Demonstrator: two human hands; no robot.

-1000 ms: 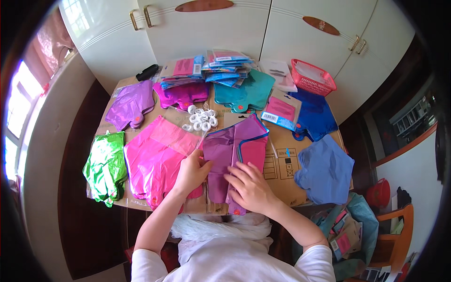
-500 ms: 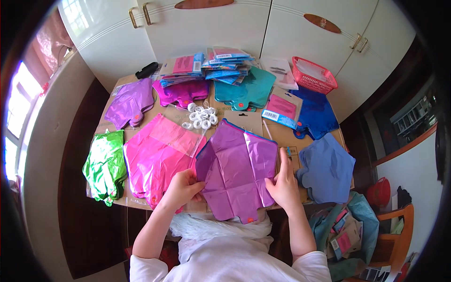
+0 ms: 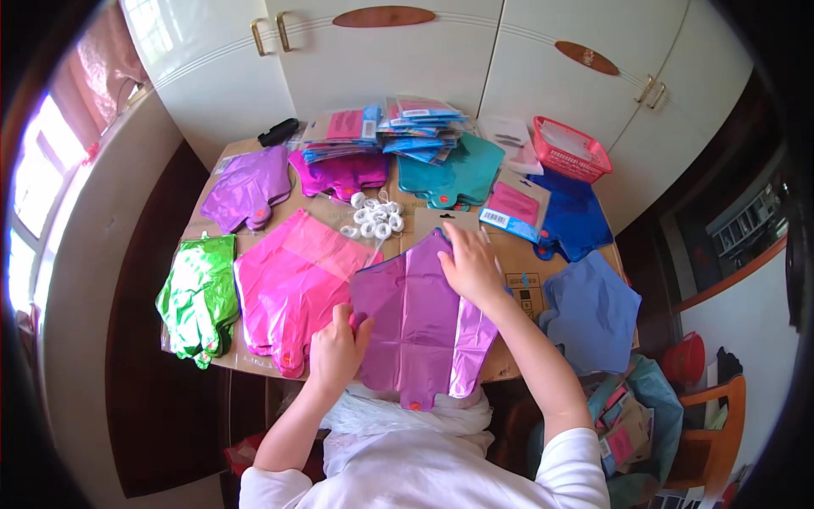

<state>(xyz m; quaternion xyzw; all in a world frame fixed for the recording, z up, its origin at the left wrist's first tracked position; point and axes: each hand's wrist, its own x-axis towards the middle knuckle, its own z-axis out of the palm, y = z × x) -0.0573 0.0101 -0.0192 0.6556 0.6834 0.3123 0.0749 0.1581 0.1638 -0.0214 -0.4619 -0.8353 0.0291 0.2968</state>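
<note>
left grip (image 3: 337, 348) pinches the purple foil balloon (image 3: 420, 318) at its 8 o'clock edge; right grip (image 3: 469, 265) presses flat, released, near 12; likely light, slippery, crinkly, best held by edges

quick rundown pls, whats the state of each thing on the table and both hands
purple foil balloon: deflated, spread flat, under both hands
left hand: gripping its lower left edge
right hand: pressed flat on its upper right part
pink foil balloons: deflated, stacked flat
green foil balloon: deflated, crumpled
blue foil balloon: deflated, flat, hanging over the table edge
red basket: upright, holding a packet
white ribbon rolls: loose cluster
</note>
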